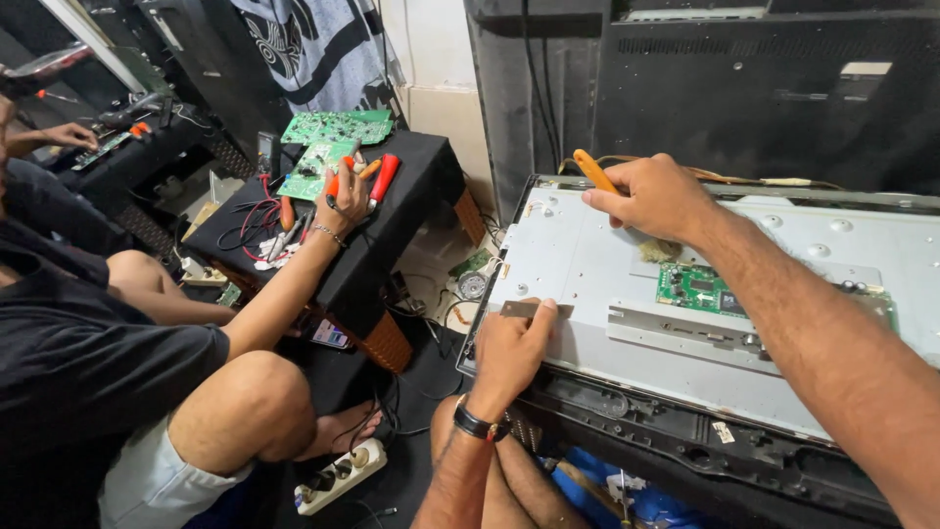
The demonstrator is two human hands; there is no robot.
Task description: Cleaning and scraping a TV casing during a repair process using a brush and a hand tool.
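A flat screen lies face down before me, its grey metal back plate (578, 255) up. My left hand (509, 348), with a dark wristband, pinches a small flat metal strip (534, 309) against the plate near its left edge. My right hand (651, 196) hovers over the upper part of the plate and grips an orange-handled brush (592, 168). Its pale bristles (658, 252) touch the plate just below the hand. A small green circuit board (697, 287) is fixed to the plate right of the bristles.
Another person sits at the left; one hand (345, 194) holds orange-handled and red-handled tools over a black table (411, 186) with two green boards (338, 127). A white power strip (338, 475) lies on the floor. A black panel (764, 88) stands behind the screen.
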